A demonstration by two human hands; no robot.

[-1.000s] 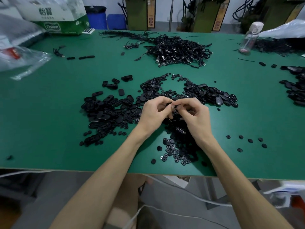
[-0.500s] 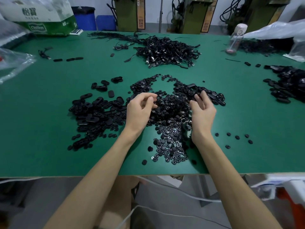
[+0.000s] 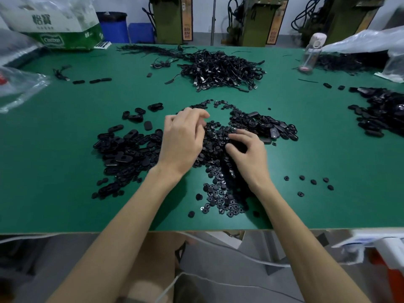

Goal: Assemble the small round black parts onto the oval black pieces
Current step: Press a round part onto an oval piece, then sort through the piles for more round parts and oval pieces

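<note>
Small round black parts [image 3: 220, 193] lie heaped at the middle of the green table [image 3: 54, 171], reaching toward the front edge. Oval black pieces [image 3: 124, 149] form a pile to the left, and another oval heap [image 3: 266, 125] lies just right of centre. My left hand [image 3: 183, 141] hovers over the far part of the round heap, its curled fingertips blurred, so what they hold is unclear. Lower down on the round heap, my right hand [image 3: 249, 156] pinches a dark oval piece between thumb and curled fingers.
A tangle of black cables [image 3: 220, 68] fills the far middle. More black pieces [image 3: 380, 112] sit at the right edge, with loose round parts [image 3: 312, 182] at the near right. A bottle [image 3: 310, 53], plastic bags [image 3: 19, 86] and a carton [image 3: 61, 29] line the far side.
My hands came apart after working together. The right one reached to the right oval heap and has come back to the centre; the left one moved forward over the round parts.
</note>
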